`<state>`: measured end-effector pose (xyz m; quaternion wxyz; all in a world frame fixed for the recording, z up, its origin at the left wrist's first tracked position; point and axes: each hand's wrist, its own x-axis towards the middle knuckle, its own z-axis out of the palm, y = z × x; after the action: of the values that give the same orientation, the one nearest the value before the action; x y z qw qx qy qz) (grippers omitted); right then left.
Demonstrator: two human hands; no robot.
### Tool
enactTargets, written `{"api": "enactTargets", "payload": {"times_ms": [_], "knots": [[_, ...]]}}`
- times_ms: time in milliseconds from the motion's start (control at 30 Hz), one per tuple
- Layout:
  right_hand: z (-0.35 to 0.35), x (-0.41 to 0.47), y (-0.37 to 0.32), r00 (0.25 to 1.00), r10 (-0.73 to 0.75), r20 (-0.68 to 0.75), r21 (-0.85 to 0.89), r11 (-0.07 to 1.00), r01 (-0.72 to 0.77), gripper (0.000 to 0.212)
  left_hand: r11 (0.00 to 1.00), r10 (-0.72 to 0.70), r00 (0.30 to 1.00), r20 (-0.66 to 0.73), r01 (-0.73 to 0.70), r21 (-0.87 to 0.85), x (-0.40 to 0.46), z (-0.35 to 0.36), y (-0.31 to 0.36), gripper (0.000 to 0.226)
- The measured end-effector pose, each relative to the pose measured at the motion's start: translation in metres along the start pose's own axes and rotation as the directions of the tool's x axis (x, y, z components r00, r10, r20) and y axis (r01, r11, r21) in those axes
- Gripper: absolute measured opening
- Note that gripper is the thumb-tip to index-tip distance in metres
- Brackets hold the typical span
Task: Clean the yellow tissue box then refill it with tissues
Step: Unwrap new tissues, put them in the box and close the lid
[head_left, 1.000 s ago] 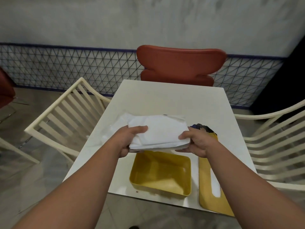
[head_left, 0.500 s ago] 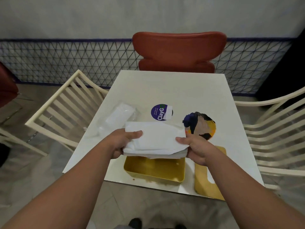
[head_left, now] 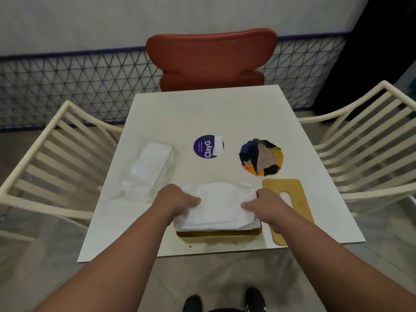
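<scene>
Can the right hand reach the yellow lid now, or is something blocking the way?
Probably yes. The yellow lid lies flat on the table right beside the right hand, with nothing on top of it. But that hand grips the tissue stack and must release it first.

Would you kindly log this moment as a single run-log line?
step: refill | hands: left hand and right hand hold tissue stack | location: over yellow tissue box | lid: off, beside box

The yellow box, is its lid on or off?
Off. The lid lies flat on the table, right of the box, while both hands lower a tissue stack into the open top.
</scene>
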<state>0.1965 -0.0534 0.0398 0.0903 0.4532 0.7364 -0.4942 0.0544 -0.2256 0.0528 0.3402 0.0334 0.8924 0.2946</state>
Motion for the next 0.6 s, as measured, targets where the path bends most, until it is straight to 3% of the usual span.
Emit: {"api": "enactTargets", "payload": {"times_ms": [133, 267, 333, 400, 467, 600], "knots": [[0.008, -0.005, -0.007, 0.999, -0.028, -0.046, -0.244, 0.970, 0.016, 0.028, 0.949, 0.071, 0.997, -0.018, -0.062, 0.308, 0.004, 0.009, 0.009, 0.029], [0.020, -0.001, -0.013, 0.999, -0.045, -0.031, -0.434, 0.900, 0.027, 0.022, 0.878, 0.146, 0.988, -0.044, -0.109, 0.467, 0.010, 0.025, 0.008, 0.023], [0.027, 0.004, -0.012, 0.999, -0.042, -0.023, -0.469, 0.883, 0.026, 0.029, 0.826, 0.196, 0.981, -0.001, -0.164, 0.540, 0.012, 0.035, 0.006, 0.008], [0.034, 0.005, -0.014, 1.000, -0.028, -0.001, -0.522, 0.852, 0.023, 0.039, 0.801, 0.231, 0.973, 0.027, -0.206, 0.562, 0.014, 0.043, 0.003, 0.013], [0.040, 0.004, -0.016, 1.000, 0.002, 0.020, -0.486, 0.874, 0.008, 0.033, 0.821, 0.217, 0.976, 0.024, -0.196, 0.537, 0.017, 0.053, -0.002, 0.018], [0.047, -0.001, -0.018, 0.988, 0.054, 0.143, -0.678, 0.732, 0.058, 0.028, 0.828, 0.162, 0.987, 0.021, -0.147, 0.541, 0.019, 0.061, -0.004, 0.020]]}}
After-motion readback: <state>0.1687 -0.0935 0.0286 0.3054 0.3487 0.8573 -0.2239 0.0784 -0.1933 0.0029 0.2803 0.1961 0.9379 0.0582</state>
